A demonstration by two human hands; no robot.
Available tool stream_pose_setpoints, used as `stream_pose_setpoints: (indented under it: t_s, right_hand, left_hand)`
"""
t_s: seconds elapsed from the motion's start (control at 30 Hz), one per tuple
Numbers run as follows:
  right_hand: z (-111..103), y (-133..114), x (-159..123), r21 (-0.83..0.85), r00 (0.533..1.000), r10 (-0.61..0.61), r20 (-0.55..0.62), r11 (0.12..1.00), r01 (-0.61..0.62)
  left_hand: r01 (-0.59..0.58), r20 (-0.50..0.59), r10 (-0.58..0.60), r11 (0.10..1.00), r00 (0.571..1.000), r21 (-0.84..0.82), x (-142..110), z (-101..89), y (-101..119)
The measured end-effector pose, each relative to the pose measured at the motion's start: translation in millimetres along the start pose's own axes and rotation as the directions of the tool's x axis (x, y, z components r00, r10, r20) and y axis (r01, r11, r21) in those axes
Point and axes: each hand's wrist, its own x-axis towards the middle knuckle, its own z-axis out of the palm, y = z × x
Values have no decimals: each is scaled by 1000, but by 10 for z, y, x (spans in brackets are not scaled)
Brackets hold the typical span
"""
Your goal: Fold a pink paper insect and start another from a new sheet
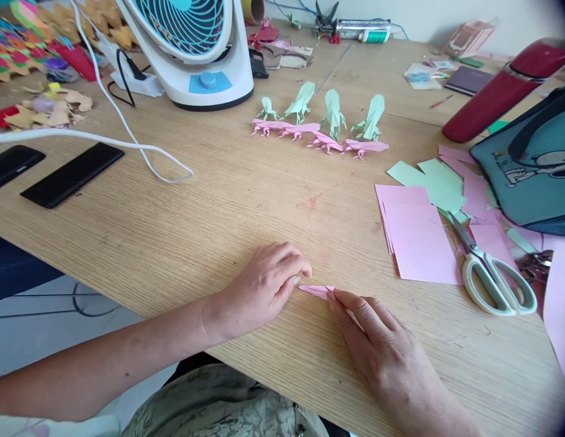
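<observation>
So eight look finished from here: four pink figures (pixel 325 141) in a row at 12 o'clock from the hands, with four green figures (pixel 334 114) standing just behind them, all with little legs worked out. The one in hand is a folded pink strip (pixel 315 292) down near the close edge of the tabletop (pixel 209 200), right between the two hands. It's narrow and pointy with layered creases, so a good chunk of folding is done I'd say, but no legs are spread on it, so shaping looks left to do. Right hand (pixel 386 346), at 4 o'clock from the strip, has its end pinched between thumb and index finger. Left hand (pixel 264 282), at 9 o'clock, has its fingers loosely curled by the other tip; can't tell if they're gripping it or just beside it. Then there's a stack of flat pink sheets (pixel 421 243) at 2 o'clock, unfolded, so those are untouched IMO, and scissors (pixel 489 273) lie at 3 o'clock, nobody holding them.
</observation>
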Motion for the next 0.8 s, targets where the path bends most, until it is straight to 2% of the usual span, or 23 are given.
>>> stream_pose_setpoints:
  t_s: [0.1, 0.17, 0.23, 0.43, 0.8]
  right_hand:
    - [-6, 5, 3, 10, 1000, 1, -8, 1000, -1]
    - [-5, 8, 3, 12, 1000, -1, -8, 1000, 1]
    - [0, 9, -1, 7, 1000, -2, -9, 1000, 2]
    - [14, 13, -16, 14, 1000, 13, -3, 1000, -13]
    - [4, 11, -31, 32, 1000, 24, 11, 999, -25]
  left_hand:
    - [-182, -9, 185, 974, 983, 132, -136, -38, -9]
    - [-293, 34, 294, 922, 955, 254, -221, -59, -8]
    - [-357, 84, 350, 869, 933, 343, -278, -76, -9]
    - [-425, 181, 386, 793, 905, 436, -299, -102, -35]
    - [-448, 271, 360, 765, 893, 462, -318, -115, -25]
